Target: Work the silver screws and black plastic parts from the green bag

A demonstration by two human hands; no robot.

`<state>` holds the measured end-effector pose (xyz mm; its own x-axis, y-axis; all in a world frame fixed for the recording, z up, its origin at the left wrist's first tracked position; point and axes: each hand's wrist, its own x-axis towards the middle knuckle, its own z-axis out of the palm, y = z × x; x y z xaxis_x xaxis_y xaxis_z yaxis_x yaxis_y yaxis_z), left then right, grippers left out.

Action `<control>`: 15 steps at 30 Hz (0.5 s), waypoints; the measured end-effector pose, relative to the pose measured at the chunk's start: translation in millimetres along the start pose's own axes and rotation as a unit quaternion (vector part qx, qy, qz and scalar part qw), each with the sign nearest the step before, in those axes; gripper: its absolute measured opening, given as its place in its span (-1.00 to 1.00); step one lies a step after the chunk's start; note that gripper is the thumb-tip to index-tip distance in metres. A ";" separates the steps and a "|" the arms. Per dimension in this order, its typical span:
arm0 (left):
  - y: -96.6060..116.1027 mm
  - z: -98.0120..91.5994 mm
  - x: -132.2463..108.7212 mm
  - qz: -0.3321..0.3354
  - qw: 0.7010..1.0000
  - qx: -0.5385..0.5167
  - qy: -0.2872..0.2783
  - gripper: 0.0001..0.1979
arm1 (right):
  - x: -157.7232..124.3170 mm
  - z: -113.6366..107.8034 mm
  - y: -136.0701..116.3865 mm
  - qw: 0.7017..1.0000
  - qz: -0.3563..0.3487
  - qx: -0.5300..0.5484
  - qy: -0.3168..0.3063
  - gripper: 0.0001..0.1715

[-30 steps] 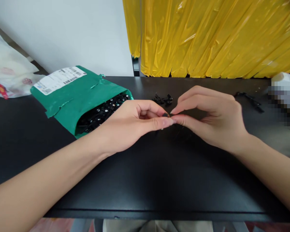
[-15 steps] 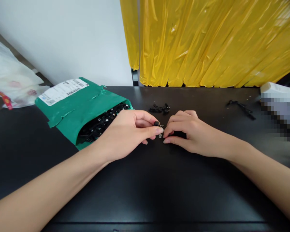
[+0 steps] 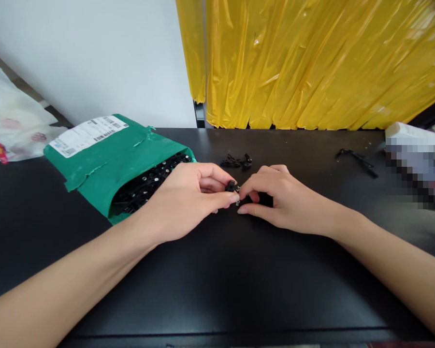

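My left hand (image 3: 194,200) is closed, pinching a small black plastic part (image 3: 231,186) between thumb and fingers. Tiny silvery metal bits (image 3: 237,203) show beside the thumb tip, too small to name. Close by on the right, my right hand (image 3: 270,193) has its fingers curled, and its index fingertip meets the metal end of the part. The thumb sits just below; whatever lies in those fingers is hidden. Behind both hands, several black pieces (image 3: 235,162) lie in a small heap on the dark table (image 3: 210,285).
To the left, a torn green mailing bag (image 3: 130,145) with a white label lies open, full of black parts with shiny metal spots. A translucent plastic bag (image 3: 18,116) stands at far left. A thin black piece (image 3: 358,162) and a partly blurred white box (image 3: 413,137) are at right.
My right hand has moved slightly left, its index finger rising to touch the metal end. More of the black part shows above my left thumb. The whole view has shifted a little.
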<state>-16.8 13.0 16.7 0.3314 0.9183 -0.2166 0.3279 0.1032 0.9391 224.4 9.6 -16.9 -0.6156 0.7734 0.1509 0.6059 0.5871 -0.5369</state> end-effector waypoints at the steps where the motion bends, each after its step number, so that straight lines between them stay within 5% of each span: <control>1: -0.7 -0.2 0.3 0.003 1.000 0.009 -0.001 -0.82 | -0.3 -0.6 0.2 1.000 0.002 -0.001 0.005 -0.94; 7: -3.2 -2.8 1.9 -0.005 0.998 0.066 -0.001 -0.86 | -2.3 -1.5 -1.3 0.999 0.035 -0.020 0.025 -0.67; 15: -3.3 -5.2 2.0 -0.017 0.996 0.082 -0.006 -0.83 | -0.4 -0.2 1.4 0.998 0.047 -0.042 0.021 -0.88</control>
<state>-21.8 16.6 14.6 0.3271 0.9108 -0.2518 0.4793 0.0697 0.8749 225.6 10.1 -17.5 -0.5332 0.8344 0.1394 0.7009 0.5280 -0.4795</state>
